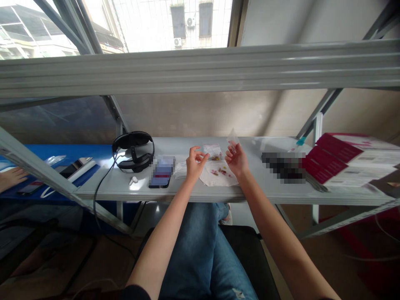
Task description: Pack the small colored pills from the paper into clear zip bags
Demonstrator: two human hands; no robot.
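Note:
My right hand (236, 161) is closed on a small clear plastic bag (233, 135), raised above the shelf with its corner pointing up. To the left, my left hand (194, 164) has its fingers loosely curled and apart, with nothing visible in them. Between and below the hands lies a white sheet (215, 181), with several small red, yellow and pink pieces (222, 171) scattered on it. Behind it is a clear zip bag (211, 148) with small coloured pieces at its lower end. Beside my left wrist lie some clear plastic bags (180, 170).
A phone (162, 171), white earbuds (133, 180) and black headphones (134, 152) with a hanging cable are on the left. On the right are a blurred dark object (284, 166) and red-and-white boxes (350, 160). A grey beam (200, 71) crosses above. Another person's hand (14, 178) rests far left.

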